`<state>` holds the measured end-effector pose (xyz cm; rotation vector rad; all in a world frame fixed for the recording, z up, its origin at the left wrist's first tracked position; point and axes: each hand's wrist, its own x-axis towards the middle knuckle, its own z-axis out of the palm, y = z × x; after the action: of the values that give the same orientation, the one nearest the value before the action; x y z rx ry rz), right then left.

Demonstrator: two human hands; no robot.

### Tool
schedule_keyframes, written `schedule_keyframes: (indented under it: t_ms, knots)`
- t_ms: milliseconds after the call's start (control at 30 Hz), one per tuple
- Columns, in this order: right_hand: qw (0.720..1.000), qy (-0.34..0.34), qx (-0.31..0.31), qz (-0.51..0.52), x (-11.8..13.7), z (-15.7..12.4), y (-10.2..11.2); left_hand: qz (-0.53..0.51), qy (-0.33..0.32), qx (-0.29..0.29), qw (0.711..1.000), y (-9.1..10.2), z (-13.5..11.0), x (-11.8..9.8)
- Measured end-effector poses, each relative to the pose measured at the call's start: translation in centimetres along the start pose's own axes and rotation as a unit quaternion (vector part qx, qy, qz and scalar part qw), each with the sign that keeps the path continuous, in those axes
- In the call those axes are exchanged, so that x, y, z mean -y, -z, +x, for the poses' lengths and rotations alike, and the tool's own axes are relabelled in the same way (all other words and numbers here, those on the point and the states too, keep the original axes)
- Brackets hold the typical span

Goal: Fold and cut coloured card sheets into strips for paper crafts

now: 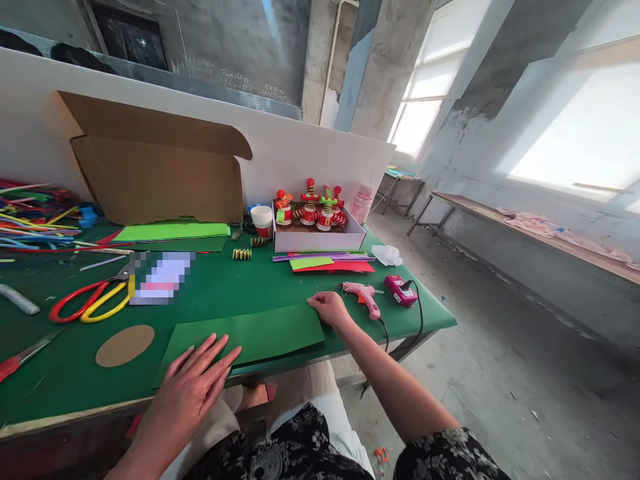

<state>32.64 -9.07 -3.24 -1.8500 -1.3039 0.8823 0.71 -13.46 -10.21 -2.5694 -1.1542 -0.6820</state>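
A long sheet of dark green paper (277, 331) lies along the front edge of the green-topped table. My left hand (195, 373) rests on its left part with the fingers stretched out flat. At the sheet's right end, my right hand (327, 310) pinches the upper corner between thumb and fingers, and that end looks slightly raised. A brown cardboard oval (125, 346) lies to the left of the sheet. Just beyond my right hand is a pink glue gun (364, 297) on its side.
Scissors with red and yellow handles (95, 300) and a red-handled blade (25, 353) lie at left. Behind stand an open cardboard box (165, 177), paper cups (262, 221) and a white tray (320, 241) of red figures. A corded magenta box (401, 291) sits near the right edge.
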Motion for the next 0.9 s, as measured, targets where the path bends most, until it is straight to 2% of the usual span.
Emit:
schedule_keyframes:
  t_ms: [133, 267, 367, 433, 500, 567, 600, 667, 733, 900]
  knots:
    - [0.996, 0.040, -0.034, -0.072, 0.2, -0.5, 0.5, 0.046, 0.012, 0.009, 0.999, 0.0, -1.0, -1.0]
    - [0.989, 0.044, -0.055, -0.134, 0.6, -1.3, 1.8, 0.076, -0.021, 0.018, 0.997, 0.2, -1.9, -1.1]
    - [0.975, 0.050, -0.105, -0.190, 1.1, -3.1, 2.2, 0.075, -0.032, 0.008, 0.997, 0.9, -1.5, -1.3]
    - [0.960, 0.096, -0.127, -0.230, 1.5, -5.0, 1.2, 0.064, -0.028, 0.003, 0.998, 1.5, -0.5, -2.0]
    - [0.948, 0.198, -0.073, -0.236, 2.1, -7.1, -0.9, 0.048, -0.015, 0.012, 0.999, 1.8, 1.1, -3.1]
    - [0.921, 0.312, 0.035, -0.229, 2.7, -8.6, -3.4, 0.032, -0.011, 0.033, 0.999, 1.6, 3.0, -4.3]
    - [0.907, 0.342, 0.079, -0.230, 3.0, -9.0, -4.6, 0.025, -0.016, 0.051, 0.998, 1.3, 3.9, -4.9]
    - [0.899, 0.344, 0.125, -0.242, 3.4, -9.1, -6.5, 0.013, -0.016, 0.096, 0.995, 0.5, 5.4, -5.6]
    - [0.907, 0.303, 0.129, -0.263, 3.5, -8.4, -7.6, 0.010, 0.004, 0.131, 0.991, -0.1, 6.3, -5.8]
    - [0.909, 0.230, 0.087, -0.336, 2.9, -6.7, -7.2, 0.011, 0.067, 0.138, 0.988, -0.3, 6.6, -5.0]
